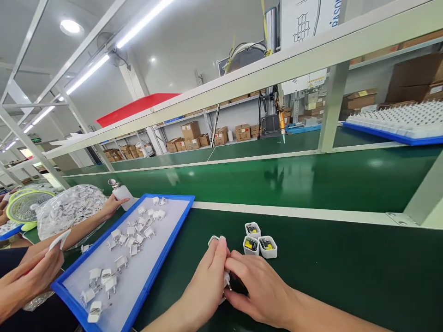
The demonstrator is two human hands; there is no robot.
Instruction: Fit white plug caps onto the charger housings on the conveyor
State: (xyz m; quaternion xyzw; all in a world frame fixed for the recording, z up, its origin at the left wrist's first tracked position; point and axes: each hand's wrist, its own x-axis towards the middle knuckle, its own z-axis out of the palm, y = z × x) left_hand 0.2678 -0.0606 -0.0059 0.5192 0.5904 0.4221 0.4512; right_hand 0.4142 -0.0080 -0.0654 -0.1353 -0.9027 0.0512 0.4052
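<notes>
White plug | left hand: thumb extended | right hand: fingers curled

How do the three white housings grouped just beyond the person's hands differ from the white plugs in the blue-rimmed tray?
The housings sit close together on the green tabletop, while the plugs lie scattered in the tray.
The housings are open on top, showing yellow and dark parts inside; many plugs show metal pins sticking out.
The housings stand with their openings up, whereas the plugs point various ways.
Both are small and white.
</notes>
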